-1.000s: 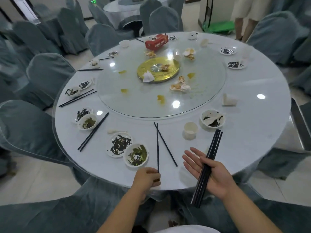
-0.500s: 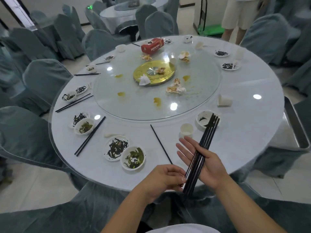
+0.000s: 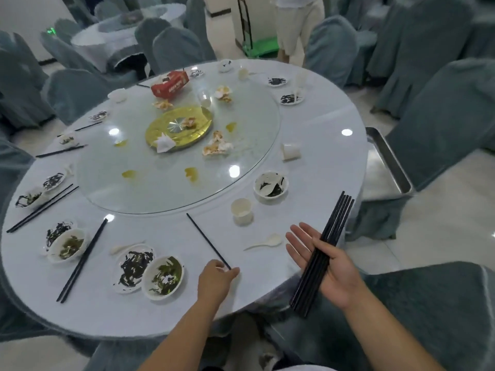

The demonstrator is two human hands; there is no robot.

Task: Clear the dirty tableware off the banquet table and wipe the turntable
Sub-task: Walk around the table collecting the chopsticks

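Your left hand (image 3: pixel 217 277) has gone back down to the table (image 3: pixel 316 162) since half a second ago, when it was up by the bundle (image 3: pixel 322 255) in your other palm. One second ago two loose chopsticks lay crossed in front of you; now only one chopstick (image 3: pixel 207 241) is left on the cloth, and the bundle looks one stick thicker. Your view has also swung a little to the left and closer.

That last chopstick is thin, black and straight. Its long axis runs diagonally: the far tip points up-left toward the turntable (image 3: pixel 171 188), and the near end sits at your left fingertips, which are curled at it. You cannot tell whether they already pinch it or only touch it.

Your right hand (image 3: pixel 328 266) is palm up beyond the table's near edge, fingers stretched flat, with the thumb folded over the bundle to hold it. Those black sticks lie side by side across your palm, far ends pointing up and right toward the steel tray (image 3: pixel 385 167), near ends hanging past your wrist.

Just beyond the single chopstick stand a white cup (image 3: pixel 242 210) and a dirty bowl (image 3: pixel 271 186), with a white spoon (image 3: pixel 263 243) lying between the cup and your right fingers. To your left, a plate (image 3: pixel 132 267) and another bowl (image 3: pixel 164 277) touch each other.
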